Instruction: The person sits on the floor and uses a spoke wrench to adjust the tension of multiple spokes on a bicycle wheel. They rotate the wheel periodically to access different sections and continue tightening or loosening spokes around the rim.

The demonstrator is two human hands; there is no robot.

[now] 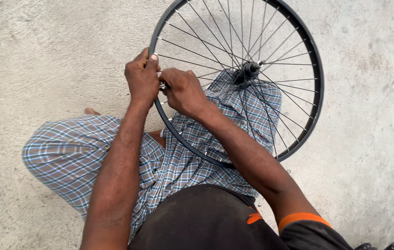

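Sitting on the concrete floor (30, 55), we've got our left hand (142, 78) clenched on the wheel rim (316, 69) w/ thumb up. Right hand (184, 90), just beside it inside the rim, pinches something small at a spoke; can't tell what. Hub (248, 70) lies further right, wheel resting over our lap.

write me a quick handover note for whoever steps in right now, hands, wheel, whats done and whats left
Left hand: closed on the black rim of the bicycle wheel at its left edge, thumb up over the rim.
Right hand: just inside the rim beside the left hand, fingers pinched at the spoke ends there; whether it holds a small tool is hidden.
Wheel: bare rim with no tyre, resting across the lap on the checked shorts, hub up and toward the far side, concrete floor beneath.
Done: cannot tell from the spokes.
Left: likely the spoke being worked at the hands, then onward round the rim.
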